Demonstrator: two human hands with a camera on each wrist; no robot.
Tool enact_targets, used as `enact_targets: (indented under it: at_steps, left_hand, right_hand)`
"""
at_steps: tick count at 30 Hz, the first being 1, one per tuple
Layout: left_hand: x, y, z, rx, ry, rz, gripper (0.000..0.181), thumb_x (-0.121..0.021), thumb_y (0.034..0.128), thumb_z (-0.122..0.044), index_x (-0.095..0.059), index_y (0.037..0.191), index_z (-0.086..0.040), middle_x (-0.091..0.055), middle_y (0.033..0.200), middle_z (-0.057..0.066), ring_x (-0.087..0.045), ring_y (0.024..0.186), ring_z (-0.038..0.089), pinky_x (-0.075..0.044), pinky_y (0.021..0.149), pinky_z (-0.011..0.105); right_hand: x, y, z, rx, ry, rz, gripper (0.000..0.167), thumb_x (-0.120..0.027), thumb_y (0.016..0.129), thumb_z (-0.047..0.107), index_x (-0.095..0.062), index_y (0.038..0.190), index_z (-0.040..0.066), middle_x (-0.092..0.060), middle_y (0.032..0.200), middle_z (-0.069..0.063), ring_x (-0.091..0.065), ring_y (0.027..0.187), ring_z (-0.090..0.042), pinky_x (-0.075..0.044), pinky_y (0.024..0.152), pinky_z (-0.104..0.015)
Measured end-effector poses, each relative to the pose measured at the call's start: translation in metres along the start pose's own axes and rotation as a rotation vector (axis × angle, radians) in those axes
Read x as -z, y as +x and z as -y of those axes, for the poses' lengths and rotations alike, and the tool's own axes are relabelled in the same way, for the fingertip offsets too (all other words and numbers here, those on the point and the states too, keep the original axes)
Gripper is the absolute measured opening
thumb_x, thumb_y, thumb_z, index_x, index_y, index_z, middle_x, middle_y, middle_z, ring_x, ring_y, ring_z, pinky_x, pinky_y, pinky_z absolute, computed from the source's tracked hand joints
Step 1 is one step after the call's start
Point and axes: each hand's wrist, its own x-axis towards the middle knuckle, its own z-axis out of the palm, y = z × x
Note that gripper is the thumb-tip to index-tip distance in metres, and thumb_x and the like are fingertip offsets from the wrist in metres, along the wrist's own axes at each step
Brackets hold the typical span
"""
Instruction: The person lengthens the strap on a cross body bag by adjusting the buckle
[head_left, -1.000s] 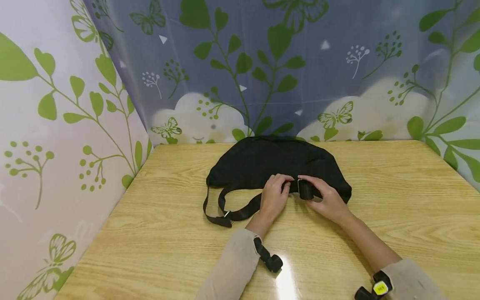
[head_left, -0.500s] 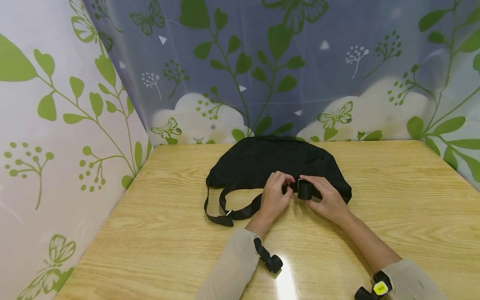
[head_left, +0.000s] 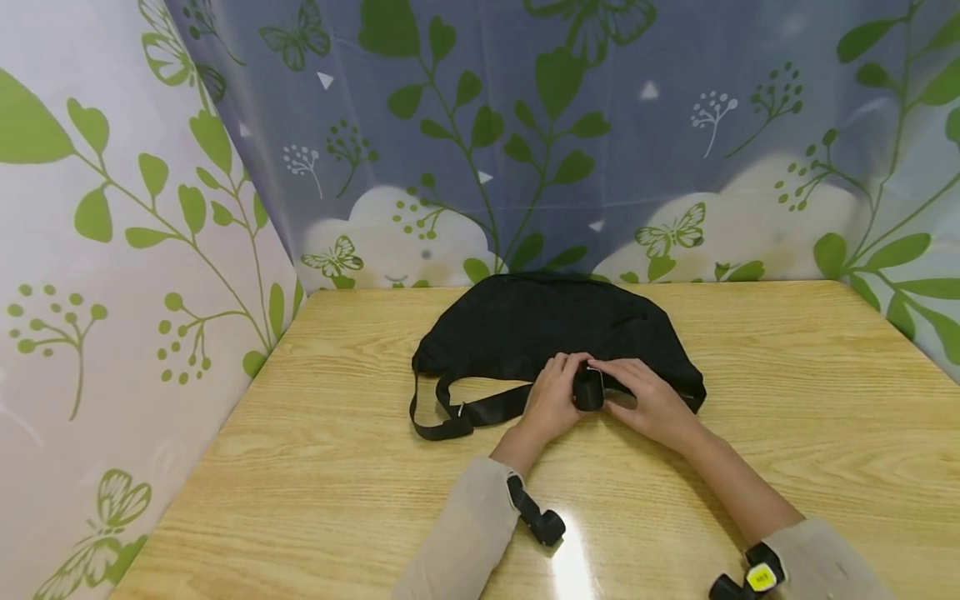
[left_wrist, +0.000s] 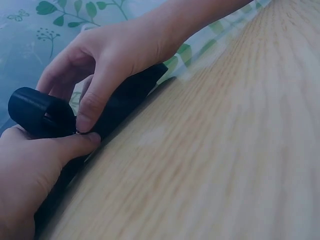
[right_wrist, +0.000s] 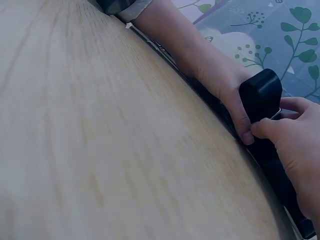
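A black fabric bag (head_left: 540, 321) lies on the table, and its webbing strap (head_left: 497, 408) runs along the near side. Part of the strap stands up as a loop (head_left: 588, 392) between the hands, beside a thin metal buckle (head_left: 597, 377). My left hand (head_left: 551, 402) pinches the strap at the left of this loop. From the right, my right hand (head_left: 651, 404) pinches the strap at the buckle. Both thumbs nearly meet under the loop (left_wrist: 30, 107) in the left wrist view. Fingers partly hide the buckle.
A second metal slider (head_left: 461, 410) sits on the strap's slack part at the left. The wood-grain table (head_left: 300, 500) reaches back to a printed cloth backdrop (head_left: 480, 125). Each wrist wears a black camera band (head_left: 536, 512).
The loop and buckle have shifted left, against my left hand, and my right fingers have followed. The slack strap at the left has moved slightly. The bag stays almost in place.
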Motion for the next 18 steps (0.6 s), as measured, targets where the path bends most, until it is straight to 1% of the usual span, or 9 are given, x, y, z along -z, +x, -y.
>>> enact_targets:
  at_steps: [2, 4, 8, 10, 13, 18]
  left_hand:
    - [-0.0003, -0.0003, 0.0004, -0.001, -0.005, -0.004, 0.063, -0.078, 0.0734, -0.032, -0.047, 0.125, -0.014, -0.050, 0.105, 0.006, -0.051, 0.092, 0.019, -0.042, 0.082, 0.027]
    - [-0.0001, -0.0005, 0.0002, -0.001, -0.008, -0.004, 0.062, -0.078, 0.0739, -0.032, -0.048, 0.125, -0.015, -0.050, 0.105, 0.006, -0.051, 0.092, 0.019, -0.042, 0.083, 0.027]
    - [0.0000, -0.0005, 0.0000, -0.002, -0.010, 0.001, 0.058, -0.076, 0.0756, -0.032, -0.050, 0.126, -0.018, -0.050, 0.104, 0.005, -0.051, 0.091, 0.018, -0.042, 0.082, 0.027]
    - [0.0003, -0.0005, 0.0000, -0.004, -0.009, -0.001, 0.057, -0.075, 0.0766, -0.032, -0.051, 0.127, -0.020, -0.050, 0.103, 0.005, -0.051, 0.091, 0.018, -0.043, 0.080, 0.027]
    - [0.0009, -0.0005, -0.0003, -0.016, 0.005, -0.014, 0.056, -0.075, 0.0765, -0.032, -0.052, 0.126, -0.021, -0.051, 0.103, 0.004, -0.052, 0.090, 0.017, -0.043, 0.079, 0.026]
    - [0.0018, -0.0007, -0.0009, -0.045, 0.040, -0.036, 0.055, -0.077, 0.0747, -0.033, -0.055, 0.124, -0.022, -0.051, 0.101, 0.002, -0.052, 0.090, 0.016, -0.043, 0.078, 0.024]
  right_hand:
    - [-0.0002, -0.0003, 0.0004, -0.017, 0.014, 0.001, 0.059, -0.075, 0.068, -0.007, -0.054, 0.123, -0.001, -0.057, 0.116, -0.011, -0.050, 0.105, -0.026, -0.035, 0.090, -0.025]
    - [-0.0001, -0.0001, 0.0007, -0.024, 0.023, -0.016, 0.055, -0.073, 0.069, -0.008, -0.056, 0.121, -0.001, -0.058, 0.115, -0.010, -0.050, 0.104, -0.026, -0.037, 0.089, -0.029]
    - [0.0007, 0.0013, 0.0007, -0.013, 0.014, -0.064, 0.051, -0.074, 0.067, -0.011, -0.061, 0.115, 0.001, -0.059, 0.110, -0.010, -0.052, 0.101, -0.028, -0.039, 0.084, -0.039]
    - [0.0011, 0.0019, 0.0006, -0.012, 0.012, -0.078, 0.051, -0.074, 0.066, -0.012, -0.063, 0.114, 0.003, -0.059, 0.109, -0.010, -0.052, 0.099, -0.028, -0.039, 0.083, -0.040]
    - [0.0014, 0.0020, 0.0008, -0.043, 0.014, -0.091, 0.050, -0.074, 0.067, -0.012, -0.064, 0.113, 0.003, -0.060, 0.108, -0.009, -0.052, 0.098, -0.027, -0.040, 0.082, -0.038]
    - [-0.0001, 0.0002, -0.0001, -0.126, 0.018, -0.136, 0.041, -0.070, 0.071, -0.013, -0.063, 0.108, 0.002, -0.062, 0.102, -0.007, -0.055, 0.094, -0.023, -0.040, 0.084, -0.025]
